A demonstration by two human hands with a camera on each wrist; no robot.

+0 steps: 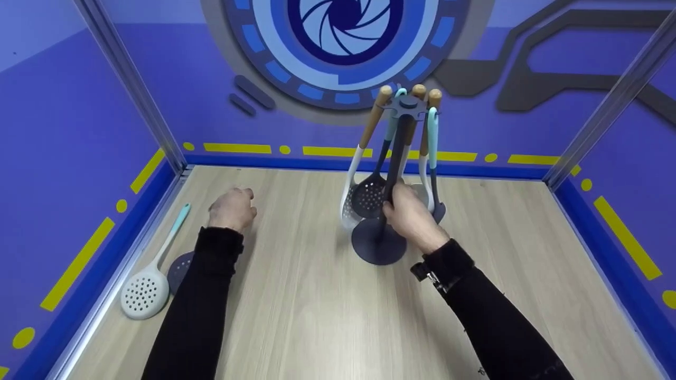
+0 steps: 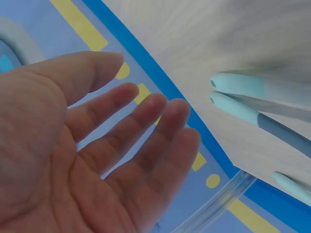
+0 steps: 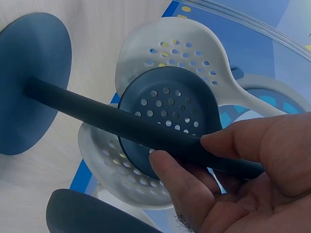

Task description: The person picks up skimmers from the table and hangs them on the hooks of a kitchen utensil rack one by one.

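My right hand [image 1: 414, 214] grips the dark pole of a utensil stand [image 1: 398, 153], thumb and fingers round it above its round base [image 1: 372, 253]. Utensils hang from the stand's top: a dark skimmer [image 3: 170, 107] in front of a white slotted spoon [image 3: 184, 41], with others behind, some with wooden handles and some with teal ones. My left hand [image 1: 232, 208] is held over the left of the table, palm empty and fingers loosely spread in the left wrist view. Teal handles [image 2: 235, 107] lie beyond its fingertips there.
A white skimmer [image 1: 145, 293] with a teal handle lies at the table's left edge. Beside it, a dark perforated utensil [image 1: 179, 269] is partly hidden under my left sleeve. Blue patterned panels [image 1: 296, 132] with metal corner posts enclose the back and sides of the wooden table [image 1: 317, 316].
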